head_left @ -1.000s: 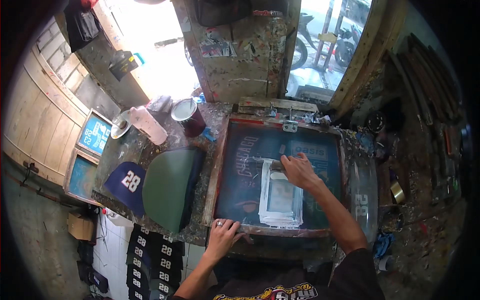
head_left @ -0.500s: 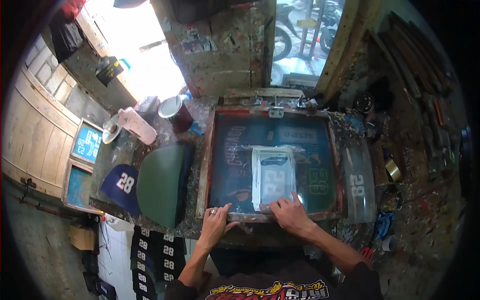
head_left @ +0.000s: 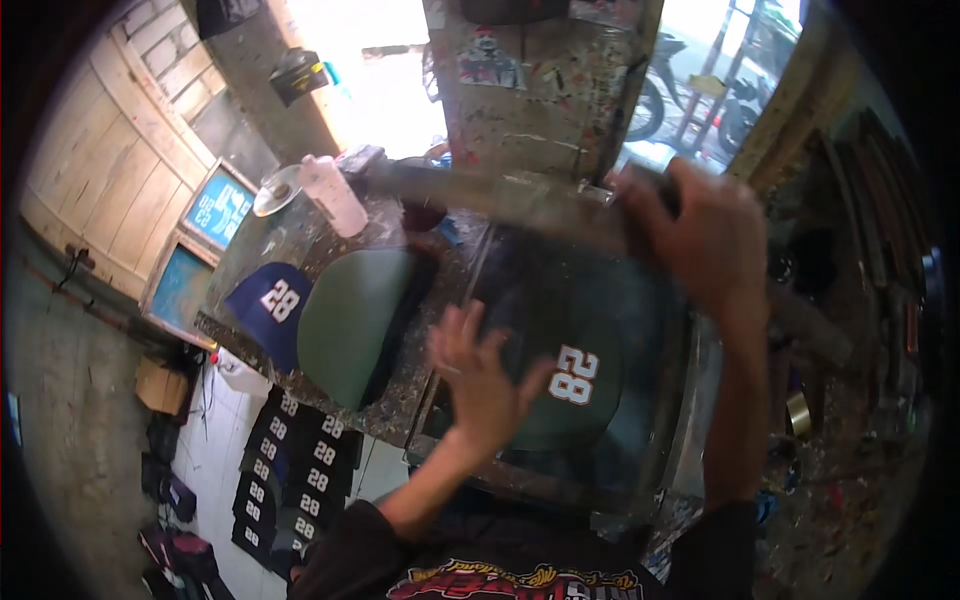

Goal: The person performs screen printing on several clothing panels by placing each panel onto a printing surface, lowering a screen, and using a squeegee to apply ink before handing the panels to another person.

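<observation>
The screen frame point(head_left: 470, 190) is raised and blurred, with my right hand point(head_left: 700, 230) closed on its upper edge at the right. Below it a dark green fabric panel point(head_left: 530, 410) with a white printed number lies on the dark printing bed point(head_left: 630, 420). My left hand point(head_left: 480, 380), blurred, is open with fingers spread over the left part of that panel; whether it touches it, I cannot tell. A pile of plain green panels point(head_left: 350, 310) and a navy panel point(head_left: 255, 305) with a white number lie to the left.
The paint-spattered bench point(head_left: 240, 250) holds a pink bottle point(head_left: 335, 195) and a dish point(head_left: 280, 190). Small screens point(head_left: 220, 205) stand at far left. Printed dark pieces point(head_left: 270, 460) lie in rows on the floor. Planks point(head_left: 860, 230) lean at right, and a doorway point(head_left: 710, 80) shows motorbikes.
The screen has swung up from the bed, uncovering the printed green panel. My right hand moved up and right with it. My left hand left the frame's front edge and moved inward, fingers spread.
</observation>
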Demonstrator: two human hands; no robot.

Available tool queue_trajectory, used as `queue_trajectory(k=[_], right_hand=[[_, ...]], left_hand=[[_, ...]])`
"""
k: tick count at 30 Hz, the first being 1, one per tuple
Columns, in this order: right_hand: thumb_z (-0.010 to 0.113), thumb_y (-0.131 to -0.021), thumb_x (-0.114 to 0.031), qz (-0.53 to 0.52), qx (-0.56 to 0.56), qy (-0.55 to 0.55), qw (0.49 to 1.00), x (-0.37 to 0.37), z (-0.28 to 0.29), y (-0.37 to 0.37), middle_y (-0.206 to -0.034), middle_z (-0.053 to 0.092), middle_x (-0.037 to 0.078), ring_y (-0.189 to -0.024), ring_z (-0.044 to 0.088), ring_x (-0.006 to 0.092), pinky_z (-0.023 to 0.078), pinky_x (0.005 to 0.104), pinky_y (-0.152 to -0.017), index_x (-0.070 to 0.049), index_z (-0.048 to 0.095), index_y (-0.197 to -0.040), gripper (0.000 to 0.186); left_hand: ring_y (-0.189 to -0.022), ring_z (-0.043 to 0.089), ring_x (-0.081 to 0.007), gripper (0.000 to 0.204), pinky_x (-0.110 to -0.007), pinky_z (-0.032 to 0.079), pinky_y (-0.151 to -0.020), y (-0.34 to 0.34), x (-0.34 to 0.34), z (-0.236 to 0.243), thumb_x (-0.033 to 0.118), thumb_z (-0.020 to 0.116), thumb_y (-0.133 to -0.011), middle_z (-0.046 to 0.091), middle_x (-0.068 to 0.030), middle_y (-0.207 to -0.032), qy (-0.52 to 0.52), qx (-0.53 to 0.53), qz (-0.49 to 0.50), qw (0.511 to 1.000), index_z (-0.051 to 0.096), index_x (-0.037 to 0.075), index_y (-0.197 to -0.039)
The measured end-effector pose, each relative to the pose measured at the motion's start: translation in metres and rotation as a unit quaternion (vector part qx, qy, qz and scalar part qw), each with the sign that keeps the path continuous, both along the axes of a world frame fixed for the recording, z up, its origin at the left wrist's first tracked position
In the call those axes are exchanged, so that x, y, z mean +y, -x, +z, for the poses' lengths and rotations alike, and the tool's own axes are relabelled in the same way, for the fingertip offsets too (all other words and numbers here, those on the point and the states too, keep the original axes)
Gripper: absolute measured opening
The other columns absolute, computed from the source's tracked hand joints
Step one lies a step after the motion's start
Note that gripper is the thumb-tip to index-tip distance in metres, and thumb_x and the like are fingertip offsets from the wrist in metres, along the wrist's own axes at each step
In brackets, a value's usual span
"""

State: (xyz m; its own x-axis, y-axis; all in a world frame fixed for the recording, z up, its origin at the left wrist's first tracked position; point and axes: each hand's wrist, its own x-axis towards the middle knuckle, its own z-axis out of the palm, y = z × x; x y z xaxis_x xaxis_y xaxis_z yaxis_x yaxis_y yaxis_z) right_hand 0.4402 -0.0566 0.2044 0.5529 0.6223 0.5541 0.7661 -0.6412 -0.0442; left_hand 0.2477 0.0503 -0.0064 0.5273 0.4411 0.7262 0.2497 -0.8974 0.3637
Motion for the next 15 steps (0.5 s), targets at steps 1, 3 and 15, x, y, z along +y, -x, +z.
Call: queue_trajectory(k=[1, 3, 15], right_hand=[[0.055, -0.094, -0.073, -0.005, 0.043, -0.004, 0.999, 0.002, 0.019, -0.015, -0.081, 0.07, 0.022, -0.079, 0.07, 0.0408, 0.052, 0.049, -0.076, 0.002, 0.067, -0.084, 0.076], [0.05, -0.094, -0.076, -0.013, 0.103, 0.012, 0.995, -0.004, 0.038, -0.07, -0.083, 0.071, 0.026, -0.083, 0.072, 0.0436, 0.054, 0.047, -0.079, 0.003, 0.071, -0.088, 0.082], [0.043, -0.108, -0.016, 0.067, -0.072, 0.259, 0.961, 0.029, 0.081, -0.188, -0.145, 0.055, 0.025, -0.132, 0.055, 0.0351, 0.044, 0.0458, -0.111, -0.013, 0.046, -0.156, 0.048]], left_hand=[[-0.149, 0.028, -0.0491, 0.068, -0.065, 0.024, -0.118, 0.008, -0.014, -0.037, 0.043, 0.088, -0.079, 0.037, -0.0224, -0.157, 0.039, 0.108, 0.012, 0.993, 0.055, 0.003, -0.124], [-0.15, 0.025, -0.0507, 0.066, -0.065, 0.023, -0.119, 0.031, -0.042, -0.1, 0.042, 0.088, -0.078, 0.033, -0.0245, -0.161, 0.118, 0.258, 0.022, 0.959, 0.057, 0.003, -0.122], [-0.099, 0.069, -0.019, 0.04, -0.034, 0.056, -0.089, 0.434, 0.081, -0.117, 0.013, 0.07, -0.095, 0.073, -0.0123, -0.114, 0.533, -0.127, 0.259, 0.796, 0.066, -0.004, -0.13]])
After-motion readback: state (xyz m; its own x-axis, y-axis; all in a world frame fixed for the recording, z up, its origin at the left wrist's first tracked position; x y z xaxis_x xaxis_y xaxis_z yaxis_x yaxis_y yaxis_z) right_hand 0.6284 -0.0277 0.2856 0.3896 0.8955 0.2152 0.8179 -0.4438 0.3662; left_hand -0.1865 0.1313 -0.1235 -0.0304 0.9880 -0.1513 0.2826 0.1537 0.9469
